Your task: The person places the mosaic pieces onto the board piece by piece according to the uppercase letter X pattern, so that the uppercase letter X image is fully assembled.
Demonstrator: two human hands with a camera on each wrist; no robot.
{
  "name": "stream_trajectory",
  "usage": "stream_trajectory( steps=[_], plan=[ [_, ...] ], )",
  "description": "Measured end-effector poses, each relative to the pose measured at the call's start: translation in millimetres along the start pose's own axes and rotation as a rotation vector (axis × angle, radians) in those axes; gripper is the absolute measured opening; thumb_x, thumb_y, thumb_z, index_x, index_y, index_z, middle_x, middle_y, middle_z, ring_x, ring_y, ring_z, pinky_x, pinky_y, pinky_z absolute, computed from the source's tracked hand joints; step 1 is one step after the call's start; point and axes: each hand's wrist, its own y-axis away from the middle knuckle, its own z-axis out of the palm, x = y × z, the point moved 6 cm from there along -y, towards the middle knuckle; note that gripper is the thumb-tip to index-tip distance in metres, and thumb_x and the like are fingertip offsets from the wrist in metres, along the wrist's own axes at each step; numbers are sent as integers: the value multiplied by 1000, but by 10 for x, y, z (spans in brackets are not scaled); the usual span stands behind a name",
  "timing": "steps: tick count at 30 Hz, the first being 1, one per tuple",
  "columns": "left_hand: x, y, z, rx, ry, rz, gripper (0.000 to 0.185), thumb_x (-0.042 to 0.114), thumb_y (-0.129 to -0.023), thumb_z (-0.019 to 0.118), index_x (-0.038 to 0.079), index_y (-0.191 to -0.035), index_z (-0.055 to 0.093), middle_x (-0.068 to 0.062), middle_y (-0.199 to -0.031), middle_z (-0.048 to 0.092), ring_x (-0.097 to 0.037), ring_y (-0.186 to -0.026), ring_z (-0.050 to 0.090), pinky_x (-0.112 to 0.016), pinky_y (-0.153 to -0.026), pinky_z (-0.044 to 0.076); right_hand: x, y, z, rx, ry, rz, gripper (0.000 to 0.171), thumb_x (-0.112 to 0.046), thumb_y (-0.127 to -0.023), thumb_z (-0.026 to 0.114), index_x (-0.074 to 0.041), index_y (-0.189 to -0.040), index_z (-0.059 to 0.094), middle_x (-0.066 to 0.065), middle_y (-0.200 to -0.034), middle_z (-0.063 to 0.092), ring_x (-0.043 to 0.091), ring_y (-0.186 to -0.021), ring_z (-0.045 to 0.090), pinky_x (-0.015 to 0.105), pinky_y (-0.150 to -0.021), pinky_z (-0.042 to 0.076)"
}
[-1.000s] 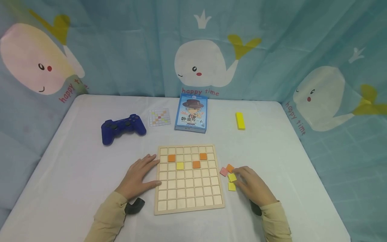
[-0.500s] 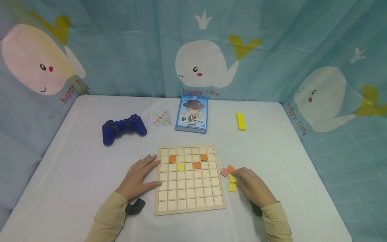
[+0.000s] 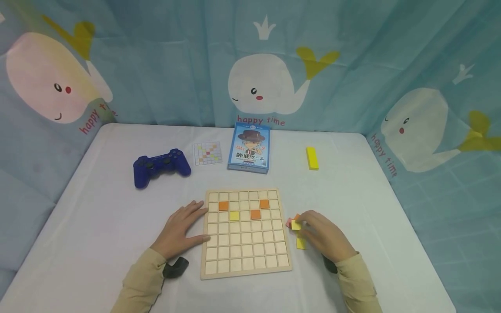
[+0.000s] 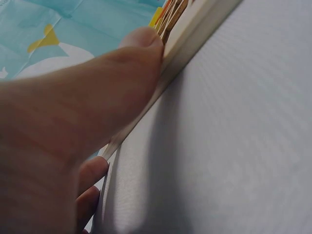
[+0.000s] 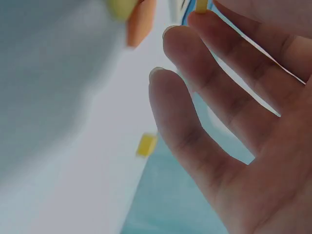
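My right hand (image 3: 326, 237) pinches a yellow tile (image 3: 295, 225) between its fingertips, raised a little beside the wooden grid board (image 3: 246, 250). In the right wrist view, only an edge of that tile (image 5: 201, 6) shows at the fingers. Under and near the hand lie a pink tile (image 3: 288, 223) and an orange tile (image 3: 297, 216), both partly covered, plus another yellow tile (image 3: 301, 243). At the board's left edge rests my left hand (image 3: 179, 230), fingers extended, the thumb (image 4: 141, 41) touching the rim. Three orange tiles and a yellow tile (image 3: 234, 216) sit in the board's cells.
Behind the board are a blue game controller (image 3: 161, 166), a card with a coloured grid pattern (image 3: 208, 153) and a blue game box (image 3: 249, 148). A yellow block (image 3: 312, 158) lies at the back right. A whale-print curtain (image 3: 176, 78) surrounds the white table.
My right hand has picked up a yellow tile from the loose group and moved it slightly up and toward the board. My left hand has stayed at the board's edge.
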Motion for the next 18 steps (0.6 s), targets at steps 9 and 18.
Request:
stream_trajectory(
  steps=[9, 18],
  plan=[
    [-1, 6, -2, 3, 2, 8, 76, 52, -79, 71, 15, -141, 48, -9, -151, 39, -33, -142, 27, -53, -118, 18, -263, -428, 177, -131, 42, -36, 22, -8, -80, 77, -13, -97, 64, -6, -97, 65, 7, -83, 60, 23, -74, 55],
    [-14, 12, 5, 2, -3, 3, 76, 54, -79, 71, 15, -141, 48, -8, -151, 38, -33, -142, 27, -52, -118, 18, -543, -676, 458, -164, 56, -228, 17, -9, -82, 74, -13, -96, 65, -6, -96, 63, 8, -86, 61, 21, -76, 55]
  ],
)
